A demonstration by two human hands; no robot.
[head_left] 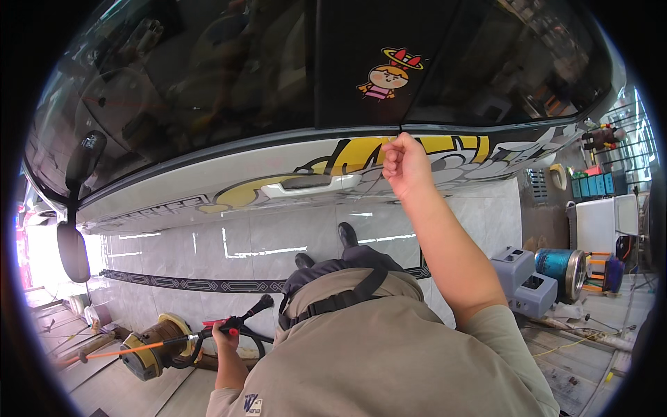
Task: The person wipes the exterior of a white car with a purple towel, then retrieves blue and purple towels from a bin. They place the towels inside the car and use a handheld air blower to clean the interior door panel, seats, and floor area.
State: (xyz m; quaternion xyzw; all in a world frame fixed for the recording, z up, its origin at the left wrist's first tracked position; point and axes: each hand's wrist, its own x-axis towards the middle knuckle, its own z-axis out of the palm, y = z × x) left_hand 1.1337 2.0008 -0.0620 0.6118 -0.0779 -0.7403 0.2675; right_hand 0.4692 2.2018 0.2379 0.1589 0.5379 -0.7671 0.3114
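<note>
My left hand (227, 336) grips the red and black handle of an air cleaning gun (241, 324), low at my left side. The gun ends in a black brush tip (264, 302), and an orange hose (125, 351) runs from its rear. Ahead of me stands a white car with cartoon decals; its door (281, 156) has a white handle (312, 186). My right hand (404, 164) is raised against the door's upper edge, just under the window trim (359, 130). Its fingers are curled; whether something small is pinched in them cannot be told. Above it, a cartoon girl sticker (388, 78) is on the black pillar.
A wing mirror (73, 250) juts out at the far left. Behind me on the left stands a brown and yellow drum-shaped vacuum (156, 346). To the right are a grey plastic machine (523, 284), a blue metal drum (560, 271) and a white cabinet (596, 224). Grey tiles (260, 234) cover the floor.
</note>
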